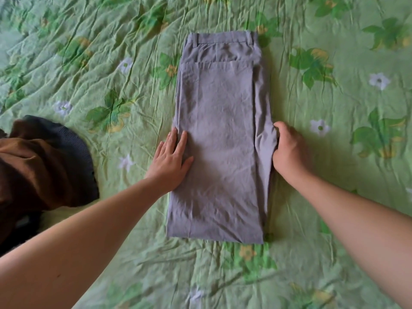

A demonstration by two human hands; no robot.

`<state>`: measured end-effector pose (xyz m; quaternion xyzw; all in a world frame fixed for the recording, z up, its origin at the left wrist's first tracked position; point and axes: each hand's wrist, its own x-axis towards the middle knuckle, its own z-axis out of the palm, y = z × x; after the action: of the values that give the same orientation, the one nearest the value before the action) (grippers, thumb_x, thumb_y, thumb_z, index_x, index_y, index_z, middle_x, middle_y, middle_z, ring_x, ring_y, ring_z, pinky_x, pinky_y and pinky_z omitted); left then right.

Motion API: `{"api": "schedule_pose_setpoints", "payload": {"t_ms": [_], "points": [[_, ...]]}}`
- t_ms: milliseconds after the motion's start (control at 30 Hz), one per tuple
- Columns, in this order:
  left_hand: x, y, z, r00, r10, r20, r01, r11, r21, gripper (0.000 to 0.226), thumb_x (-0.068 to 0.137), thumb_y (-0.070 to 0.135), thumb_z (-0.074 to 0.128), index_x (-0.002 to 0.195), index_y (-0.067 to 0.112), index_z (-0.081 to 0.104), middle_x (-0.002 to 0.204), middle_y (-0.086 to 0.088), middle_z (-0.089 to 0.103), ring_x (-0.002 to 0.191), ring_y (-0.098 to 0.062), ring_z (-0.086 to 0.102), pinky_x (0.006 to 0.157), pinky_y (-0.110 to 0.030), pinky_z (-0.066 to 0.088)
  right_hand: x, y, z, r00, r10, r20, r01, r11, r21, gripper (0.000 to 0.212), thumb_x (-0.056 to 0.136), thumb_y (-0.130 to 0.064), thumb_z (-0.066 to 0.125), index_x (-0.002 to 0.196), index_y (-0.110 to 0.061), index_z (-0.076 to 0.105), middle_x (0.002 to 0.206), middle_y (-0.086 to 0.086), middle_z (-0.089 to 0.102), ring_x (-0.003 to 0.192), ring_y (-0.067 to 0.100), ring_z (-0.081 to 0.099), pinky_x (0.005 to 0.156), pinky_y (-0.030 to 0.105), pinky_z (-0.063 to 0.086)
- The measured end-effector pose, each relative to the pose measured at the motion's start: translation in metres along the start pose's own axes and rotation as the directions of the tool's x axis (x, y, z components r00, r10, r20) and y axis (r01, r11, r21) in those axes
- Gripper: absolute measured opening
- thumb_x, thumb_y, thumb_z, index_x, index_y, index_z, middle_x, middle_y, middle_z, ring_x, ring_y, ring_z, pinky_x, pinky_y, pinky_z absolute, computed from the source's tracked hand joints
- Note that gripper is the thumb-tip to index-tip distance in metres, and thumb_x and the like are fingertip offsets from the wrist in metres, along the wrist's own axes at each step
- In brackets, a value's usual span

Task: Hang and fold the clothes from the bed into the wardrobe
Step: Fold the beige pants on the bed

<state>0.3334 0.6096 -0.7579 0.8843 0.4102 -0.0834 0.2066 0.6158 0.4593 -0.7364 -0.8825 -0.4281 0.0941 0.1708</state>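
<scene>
A green bedsheet printed with leaves and pale flowers covers the bed, wrinkled all over. In the middle of it lie the grey trousers, flat and folded into a long strip. The waistband with its belt loops is at the far end and a folded edge is at the near end. The top layer ends just below a back pocket slit.

At the left edge of the view sits a heap of dark clothes, a brown garment over a dark ribbed garment, well apart from the trousers.

The left hand rests flat on the left edge of the trousers, about halfway along. Its grip is spread, with the fingers straight and pointing away. The right hand is at the opposite edge at the same height. Its grip is curled round the edge of the cloth, with the fingertips tucked out of sight in the fabric.
</scene>
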Motion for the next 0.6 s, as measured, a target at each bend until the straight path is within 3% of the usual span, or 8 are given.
{"api": "schedule_pose_setpoints", "payload": {"t_ms": [100, 200, 267, 333, 400, 467, 533, 600], "points": [[0.001, -0.001, -0.001, 1.0, 0.007, 0.0, -0.007, 1.0, -0.013, 0.074, 0.103, 0.054, 0.032, 0.16, 0.028, -0.007, 0.168, -0.006, -0.012, 0.155, -0.02, -0.008, 0.125, -0.035, -0.004, 0.007, 0.011, -0.004, 0.999, 0.037, 0.021, -0.035, 0.997, -0.075, 0.039, 0.085, -0.001, 0.049, 0.119, -0.014, 0.063, 0.105, 0.019, 0.068, 0.097, 0.044, 0.062, 0.076, 0.048, 0.054], [0.0, 0.0, -0.004, 1.0, 0.009, 0.019, -0.009, 1.0, -0.017, 0.075, 0.103, 0.054, 0.033, 0.16, 0.026, -0.007, 0.168, -0.006, -0.012, 0.155, -0.02, -0.008, 0.125, -0.036, -0.003, -0.002, 0.018, -0.005, 0.998, 0.046, 0.036, -0.042, 0.996, -0.084, 0.041, 0.082, 0.001, 0.049, 0.118, -0.012, 0.066, 0.102, 0.024, 0.069, 0.094, 0.046, 0.063, 0.077, 0.048, 0.053], [-0.002, 0.005, -0.01, 1.0, -0.006, 0.028, 0.008, 0.999, -0.047, 0.077, 0.103, 0.051, 0.039, 0.161, 0.024, -0.003, 0.168, -0.006, -0.008, 0.155, -0.022, -0.003, 0.126, -0.037, 0.003, -0.008, 0.016, -0.009, 0.986, 0.166, 0.01, -0.166, 0.986, -0.003, 0.04, 0.086, -0.002, 0.049, 0.121, -0.011, 0.064, 0.109, 0.024, 0.069, 0.098, 0.047, 0.063, 0.081, 0.048, 0.052], [-0.014, 0.013, -0.019, 0.998, -0.065, -0.014, 0.062, 0.988, -0.144, 0.078, 0.1, 0.043, 0.052, 0.161, 0.02, 0.01, 0.167, -0.006, 0.009, 0.153, -0.024, 0.013, 0.124, -0.038, 0.016, -0.018, 0.009, -0.018, 0.948, 0.315, -0.043, -0.307, 0.942, 0.132, 0.038, 0.091, -0.006, 0.049, 0.128, -0.013, 0.059, 0.114, 0.021, 0.068, 0.104, 0.043, 0.063, 0.085, 0.042, 0.048], [-0.035, 0.021, -0.025, 0.981, -0.166, -0.104, 0.13, 0.947, -0.293, 0.071, 0.095, 0.032, 0.063, 0.156, 0.018, 0.028, 0.152, -0.008, 0.033, 0.138, -0.025, 0.038, 0.116, -0.037, 0.034, -0.045, -0.006, -0.026, 0.959, 0.28, -0.038, -0.259, 0.925, 0.278, 0.027, 0.095, -0.013, 0.055, 0.122, -0.013, 0.06, 0.099, 0.013, 0.069, 0.093, 0.036, 0.064, 0.079, 0.037, 0.045], [-0.063, 0.03, -0.027, 0.948, -0.308, -0.077, 0.237, 0.85, -0.47, 0.061, 0.094, 0.027, 0.066, 0.148, 0.019, 0.041, 0.134, -0.005, 0.048, 0.113, -0.017, 0.056, 0.1, -0.034, 0.049, -0.082, -0.027, -0.024, 0.959, 0.228, 0.171, -0.277, 0.889, 0.366, 0.026, 0.094, -0.018, 0.065, 0.119, -0.013, 0.061, 0.085, 0.002, 0.064, 0.084, 0.03, 0.064, 0.078, 0.037, 0.047], [-0.089, 0.036, -0.026, 0.899, -0.432, 0.073, 0.379, 0.683, -0.624, 0.05, 0.093, 0.026, 0.068, 0.139, 0.021, 0.05, 0.117, -0.002, 0.061, 0.091, -0.013, 0.065, 0.078, -0.03, 0.059, -0.114, -0.042, -0.016, 0.867, 0.271, 0.418, -0.432, 0.827, 0.359, 0.042, 0.091, -0.019, 0.072, 0.129, -0.01, 0.057, 0.083, -0.003, 0.057, 0.084, 0.025, 0.061, 0.078, 0.034, 0.045], [-0.109, 0.038, -0.022, 0.853, -0.478, 0.208, 0.469, 0.53, -0.706, 0.041, 0.092, 0.027, 0.07, 0.13, 0.024, 0.055, 0.104, 0.0, 0.067, 0.082, -0.013, 0.068, 0.061, -0.026, 0.055, -0.131, -0.044, -0.008, 0.775, 0.36, 0.519, -0.585, 0.719, 0.375, 0.054, 0.088, -0.019, 0.076, 0.135, -0.006, 0.052, 0.088, -0.005, 0.057, 0.082, 0.017, 0.057, 0.074, 0.026, 0.037]]}}
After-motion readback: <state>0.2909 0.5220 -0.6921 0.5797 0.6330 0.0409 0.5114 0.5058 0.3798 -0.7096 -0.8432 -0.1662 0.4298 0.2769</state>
